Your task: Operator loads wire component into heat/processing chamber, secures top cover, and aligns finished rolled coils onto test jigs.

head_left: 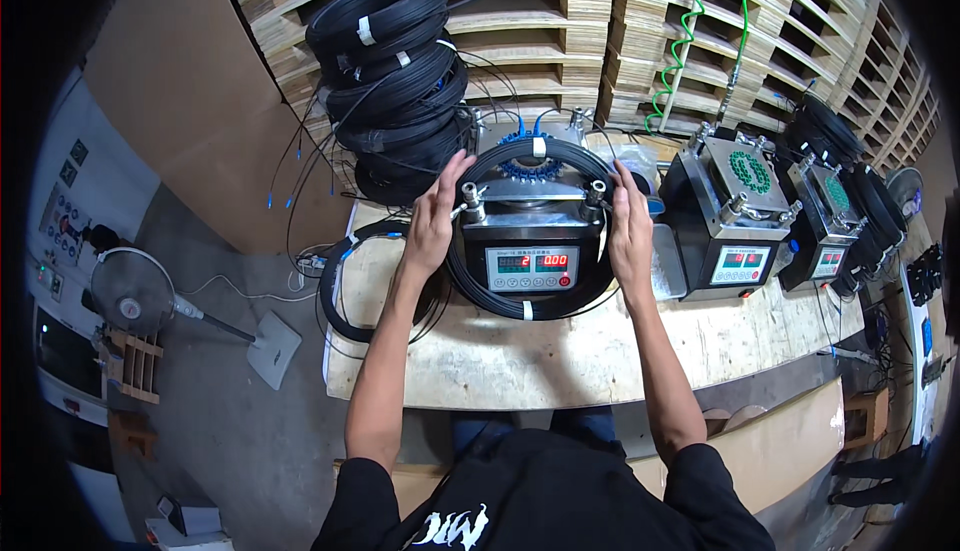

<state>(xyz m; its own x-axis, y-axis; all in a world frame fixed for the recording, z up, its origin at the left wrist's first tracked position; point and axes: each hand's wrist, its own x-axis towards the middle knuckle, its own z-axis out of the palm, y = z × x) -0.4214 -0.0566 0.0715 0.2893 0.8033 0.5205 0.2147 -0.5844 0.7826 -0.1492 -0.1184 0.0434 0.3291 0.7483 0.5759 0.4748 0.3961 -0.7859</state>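
Between my two hands a round coil of black cable (pixel 572 303) stands upright, bound with white tape at its top and bottom. My left hand (pixel 434 219) presses on the coil's left side, fingers stretched upward. On the opposite side my right hand (pixel 630 233) holds it in the same way. Through the ring shows a bench machine (pixel 531 269) with a lit red display and metal clamp posts. Behind the coil's upper part, blue connectors (pixel 527 167) sit in a circle on the machine's top, with thin cables rising from them.
Taped black cable coils (pixel 395 101) are stacked at the back left. A loose coil (pixel 335 296) lies on the wooden bench (pixel 480 371). Two similar machines (pixel 735 206) with green discs stand on the right. Pallets (pixel 590 41) rise behind; green spiral hoses (pixel 690 21) hang there.
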